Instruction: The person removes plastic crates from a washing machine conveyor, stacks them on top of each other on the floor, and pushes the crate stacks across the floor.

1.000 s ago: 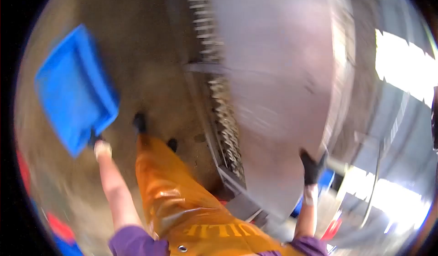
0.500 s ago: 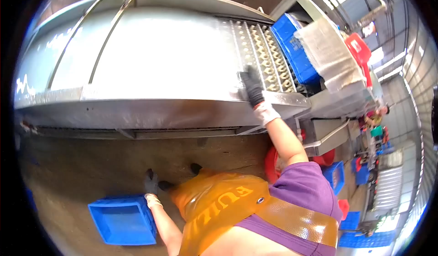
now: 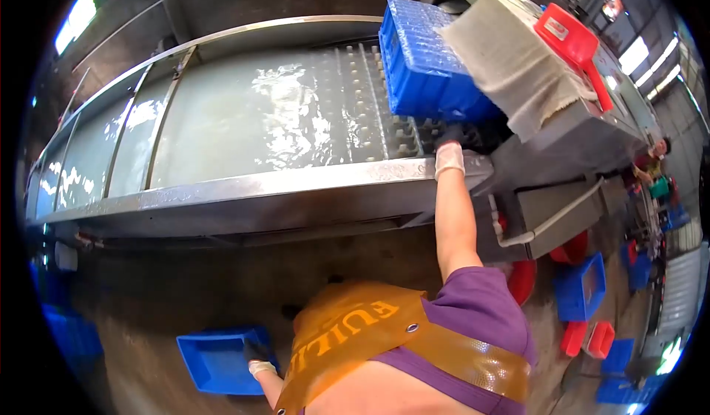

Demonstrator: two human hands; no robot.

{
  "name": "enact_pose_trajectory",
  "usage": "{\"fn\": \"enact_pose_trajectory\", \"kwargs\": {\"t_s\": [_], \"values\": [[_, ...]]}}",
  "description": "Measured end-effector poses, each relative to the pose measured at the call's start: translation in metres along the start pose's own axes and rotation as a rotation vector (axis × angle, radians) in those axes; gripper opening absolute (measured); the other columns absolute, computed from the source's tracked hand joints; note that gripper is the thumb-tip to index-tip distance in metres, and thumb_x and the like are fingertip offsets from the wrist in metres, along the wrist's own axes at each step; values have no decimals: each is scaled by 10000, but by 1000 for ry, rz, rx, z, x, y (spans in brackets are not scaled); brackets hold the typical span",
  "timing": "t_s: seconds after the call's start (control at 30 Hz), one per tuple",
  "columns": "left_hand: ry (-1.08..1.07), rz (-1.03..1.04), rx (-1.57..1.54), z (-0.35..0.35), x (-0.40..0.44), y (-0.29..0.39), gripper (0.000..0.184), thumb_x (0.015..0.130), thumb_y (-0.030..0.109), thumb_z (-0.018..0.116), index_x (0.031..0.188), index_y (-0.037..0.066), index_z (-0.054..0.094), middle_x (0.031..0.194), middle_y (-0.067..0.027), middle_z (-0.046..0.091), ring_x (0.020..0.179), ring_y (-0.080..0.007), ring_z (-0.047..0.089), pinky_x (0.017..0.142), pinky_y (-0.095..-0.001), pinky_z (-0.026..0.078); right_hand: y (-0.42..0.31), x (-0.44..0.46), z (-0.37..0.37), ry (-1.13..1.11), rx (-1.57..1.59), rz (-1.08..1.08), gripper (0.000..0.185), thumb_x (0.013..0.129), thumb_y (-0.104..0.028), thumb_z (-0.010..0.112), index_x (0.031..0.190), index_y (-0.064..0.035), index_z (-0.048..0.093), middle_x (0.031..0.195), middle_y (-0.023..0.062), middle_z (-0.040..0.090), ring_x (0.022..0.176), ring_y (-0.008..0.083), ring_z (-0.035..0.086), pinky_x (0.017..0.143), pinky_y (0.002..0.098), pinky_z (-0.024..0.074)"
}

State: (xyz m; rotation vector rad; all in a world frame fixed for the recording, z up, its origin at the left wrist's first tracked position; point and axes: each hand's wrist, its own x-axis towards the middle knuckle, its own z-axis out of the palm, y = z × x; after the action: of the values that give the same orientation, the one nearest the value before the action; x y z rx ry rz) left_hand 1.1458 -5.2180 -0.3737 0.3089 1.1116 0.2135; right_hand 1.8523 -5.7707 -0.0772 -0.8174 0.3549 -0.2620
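Note:
My right hand (image 3: 450,135), in a dark glove with a white cuff, reaches over the near rim of a long metal water tank (image 3: 310,181). It is at the lower edge of a blue crate (image 3: 421,75) that sits tilted over the tank's right end. The fingers look closed on that edge, though the crate and shadow partly hide them. Low on the left, my left hand (image 3: 255,354), gloved the same way, is against the right end of a second blue crate (image 3: 222,367) near the floor. Its dark fingers blend into the crate, so their grip is unclear.
Rows of rollers (image 3: 362,104) lie in the tank's right part. A beige cloth (image 3: 510,67) and a red scoop (image 3: 569,34) rest on the metal housing at right. Blue crates (image 3: 580,289), red containers (image 3: 600,339) and a distant person (image 3: 654,152) are further right.
My right hand has moved from above the rollers to the crate at the tank's end, which now sits further left over the rollers. My left hand has come down against the lower crate.

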Motion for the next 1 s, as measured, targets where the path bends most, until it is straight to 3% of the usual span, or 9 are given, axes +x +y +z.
{"fn": "enact_pose_trajectory", "kwargs": {"t_s": [0.2, 0.33, 0.4, 0.43, 0.53, 0.6, 0.73, 0.8, 1.0], "values": [[-57, 767, 1323, 29, -13, -9, 95, 772, 206, 535, 751, 114, 527, 746, -86, 565, 690, -258, 514, 621, -321, 421, 38, 10, 55, 225, -141, 362, 301, 778, -285, 560, 1025, -112, 554, 950, 72, 598, 823, 250, 571, 671, 378, 473], [-27, 570, 971, 79, -64, -31, 182, 758, 245, 565, 761, 74, 503, 760, -70, 547, 737, -221, 532, 570, -342, 439, 61, -1, 62, 285, -235, 317, 364, 729, -226, 597, 1058, -88, 521, 992, 91, 581, 862, 254, 559, 732, 375, 451], [4, 1167, 1960, 79, -74, -33, 195, 822, 302, 500, 859, 112, 529, 804, -29, 540, 789, -173, 532, 555, -334, 451, 67, -4, 64, 296, -253, 303, 404, 704, -196, 615, 1074, -76, 504, 1013, 100, 572, 882, 256, 554, 762, 374, 440], [27, 1166, 1945, 78, -75, -35, 195, 822, 302, 500, 859, 112, 529, 804, -29, 540, 789, -173, 532, 555, -334, 451, 64, -6, 66, 295, -262, 297, 426, 692, -181, 625, 1082, -70, 496, 1023, 105, 568, 891, 257, 551, 777, 373, 435], [200, 179, 753, 71, -76, -37, 224, 770, 265, 561, 936, 118, 528, 870, -52, 553, 809, -206, 537, 604, -329, 462, 54, -16, 75, 272, -285, 247, 494, 655, -137, 653, 1107, -52, 471, 1055, 119, 556, 921, 261, 543, 823, 371, 418], [178, 269, 758, 61, -69, -28, 231, 782, 279, 560, 948, 121, 531, 860, -38, 542, 788, -182, 523, 599, -325, 452, 41, -32, 89, 228, -296, 159, 543, 630, -107, 671, 1123, -40, 455, 1076, 128, 547, 940, 263, 537, 853, 370, 407], [102, 1193, 1819, 68, -51, 6, 247, 805, 307, 558, 971, 126, 535, 840, -11, 518, 746, -133, 496, 590, -319, 430, 24, -72, 159, 29, -394, -172, 644, 580, -48, 708, 1156, -16, 422, 1118, 147, 530, 979, 267, 526, 914, 367, 385], [102, 537, 496, 180, -122, 21, 254, 796, 274, 578, 994, 124, 524, 829, -4, 513, 741, -111, 487, 602, -290, 424, 30, -92, 192, -114, -469, -351, 682, 556, -21, 707, 1158, -6, 387, 1091, 138, 528, 968, 257, 511, 911, 367, 380], [-242, 873, 437, 331, -237, 58, 284, 849, 174, 555, 1095, 40, 512, 901, -25, 532, 777, -87, 505, 657, -221, 438, 17, -241, 319, -760, -781, -797, 570, 509, -41, 641, 1065, -14, 520, 995, 127, 570, 919, 244, 548, 847, 336, 419]]}}
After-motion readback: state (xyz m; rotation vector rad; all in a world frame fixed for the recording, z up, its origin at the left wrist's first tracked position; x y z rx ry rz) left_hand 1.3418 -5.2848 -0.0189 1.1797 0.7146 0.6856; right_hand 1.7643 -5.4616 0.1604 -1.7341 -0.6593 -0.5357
